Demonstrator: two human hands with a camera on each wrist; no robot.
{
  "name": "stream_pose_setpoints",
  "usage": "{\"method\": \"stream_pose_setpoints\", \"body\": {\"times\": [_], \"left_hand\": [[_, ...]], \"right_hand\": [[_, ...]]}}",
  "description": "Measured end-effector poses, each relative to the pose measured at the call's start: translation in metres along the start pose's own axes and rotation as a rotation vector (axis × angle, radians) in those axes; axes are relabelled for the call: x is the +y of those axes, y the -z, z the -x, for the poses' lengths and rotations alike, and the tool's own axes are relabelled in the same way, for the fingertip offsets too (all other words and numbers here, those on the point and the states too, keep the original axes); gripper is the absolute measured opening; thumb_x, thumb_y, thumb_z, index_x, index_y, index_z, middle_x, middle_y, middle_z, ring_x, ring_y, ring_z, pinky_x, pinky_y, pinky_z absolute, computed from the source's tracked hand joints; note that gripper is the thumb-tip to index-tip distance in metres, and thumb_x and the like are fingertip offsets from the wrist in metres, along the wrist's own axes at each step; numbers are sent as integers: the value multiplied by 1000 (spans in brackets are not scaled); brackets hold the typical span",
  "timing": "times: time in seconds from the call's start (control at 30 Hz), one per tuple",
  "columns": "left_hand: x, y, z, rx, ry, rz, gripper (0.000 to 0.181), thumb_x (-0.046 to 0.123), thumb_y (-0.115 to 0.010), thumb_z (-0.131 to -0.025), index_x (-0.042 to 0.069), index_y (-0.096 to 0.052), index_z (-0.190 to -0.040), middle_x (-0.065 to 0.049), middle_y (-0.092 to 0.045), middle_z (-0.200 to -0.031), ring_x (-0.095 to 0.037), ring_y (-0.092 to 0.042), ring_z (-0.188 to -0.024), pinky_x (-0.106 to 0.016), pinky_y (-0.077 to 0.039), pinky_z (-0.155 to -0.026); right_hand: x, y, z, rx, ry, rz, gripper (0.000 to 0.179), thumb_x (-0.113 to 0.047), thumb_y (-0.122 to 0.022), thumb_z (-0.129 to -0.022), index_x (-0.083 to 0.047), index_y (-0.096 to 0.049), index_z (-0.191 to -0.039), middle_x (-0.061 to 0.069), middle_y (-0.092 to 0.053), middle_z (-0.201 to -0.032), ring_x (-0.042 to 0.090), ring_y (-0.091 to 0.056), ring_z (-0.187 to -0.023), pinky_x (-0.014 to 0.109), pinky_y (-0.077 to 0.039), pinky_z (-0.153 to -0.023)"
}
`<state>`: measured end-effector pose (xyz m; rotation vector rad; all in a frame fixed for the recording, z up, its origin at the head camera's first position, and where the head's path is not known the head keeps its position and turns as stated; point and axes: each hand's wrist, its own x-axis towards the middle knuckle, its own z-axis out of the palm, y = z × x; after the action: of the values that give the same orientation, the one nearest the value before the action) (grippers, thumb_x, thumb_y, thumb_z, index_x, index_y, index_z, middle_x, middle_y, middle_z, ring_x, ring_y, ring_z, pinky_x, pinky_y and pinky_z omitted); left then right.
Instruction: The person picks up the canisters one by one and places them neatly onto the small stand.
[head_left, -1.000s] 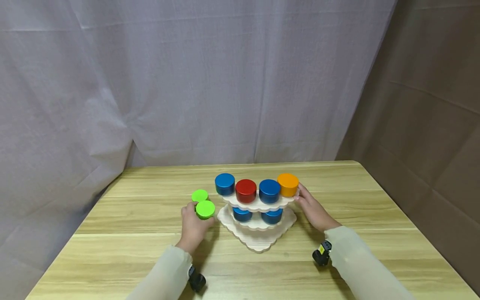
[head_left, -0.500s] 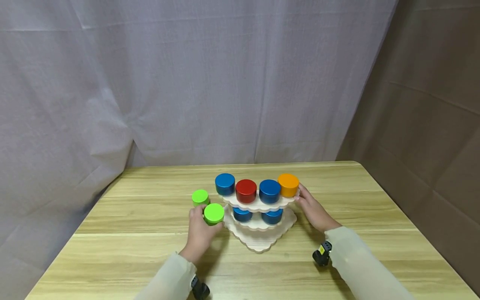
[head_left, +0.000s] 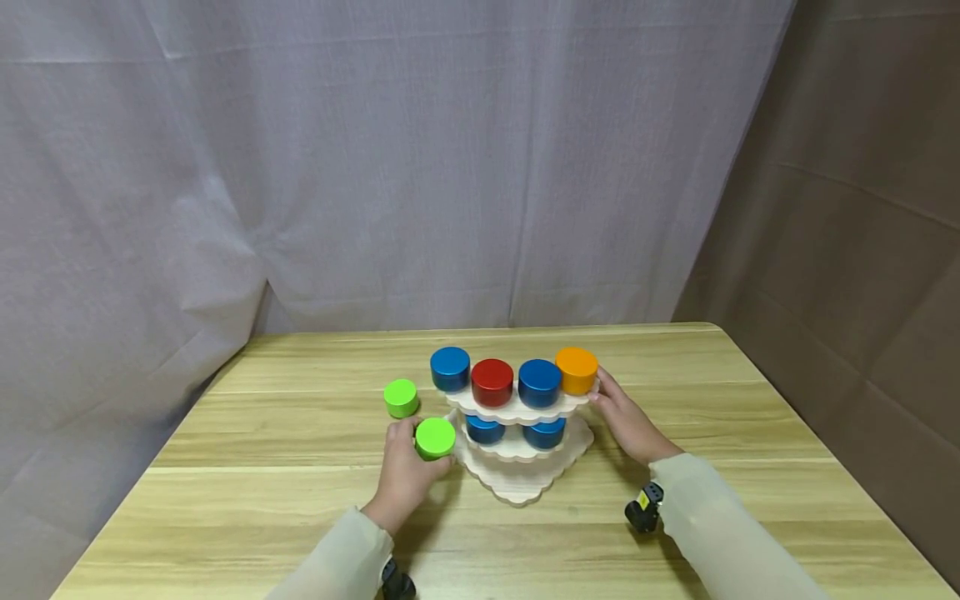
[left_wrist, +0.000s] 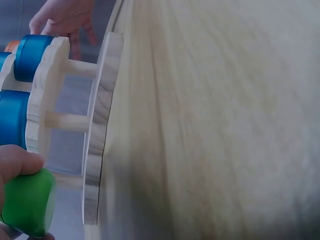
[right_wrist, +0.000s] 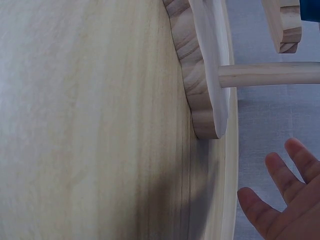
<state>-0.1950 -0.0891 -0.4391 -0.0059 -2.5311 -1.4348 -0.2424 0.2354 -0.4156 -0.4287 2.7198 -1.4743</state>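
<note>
A three-tier scalloped wooden stand [head_left: 517,483] stands mid-table. My left hand [head_left: 408,471] grips a bright green round tin [head_left: 435,437] between thumb and fingers at the stand's left side. In the left wrist view that green tin [left_wrist: 30,200] is beside the middle tier, near two blue tins [left_wrist: 14,117]; whether it touches the wood I cannot tell. My right hand [head_left: 628,421] touches the right end of the top tier beside an orange tin [head_left: 576,371]. Its lower fingers [right_wrist: 285,175] are loosely extended in the right wrist view.
The top tier also carries a blue tin [head_left: 450,369], a red tin [head_left: 492,383] and a darker blue tin [head_left: 539,383]. A second green tin [head_left: 401,398] sits on the wooden table [head_left: 247,467], left of the stand. Grey curtain [head_left: 390,167] hangs behind.
My left hand has carried the green tin right and toward me, away from the other green tin and up to the stand's left side. The right hand has stayed still.
</note>
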Motion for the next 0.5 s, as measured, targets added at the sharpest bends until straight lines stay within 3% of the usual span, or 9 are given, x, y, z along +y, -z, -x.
{"method": "stream_pose_setpoints", "body": {"times": [0.5], "left_hand": [[-4,-6,-6,-55,-4,-89,59,4,-86,-62,-2,-53,-111,-16,-48,-105,-31,-48,-99,-49,-43,-89]], "right_hand": [[-1,0,0,3,-22,7,62,-40,-28,-105,-16,-1,-156,22,-8,-159,47,-13,-143,65,-15,-109]]}}
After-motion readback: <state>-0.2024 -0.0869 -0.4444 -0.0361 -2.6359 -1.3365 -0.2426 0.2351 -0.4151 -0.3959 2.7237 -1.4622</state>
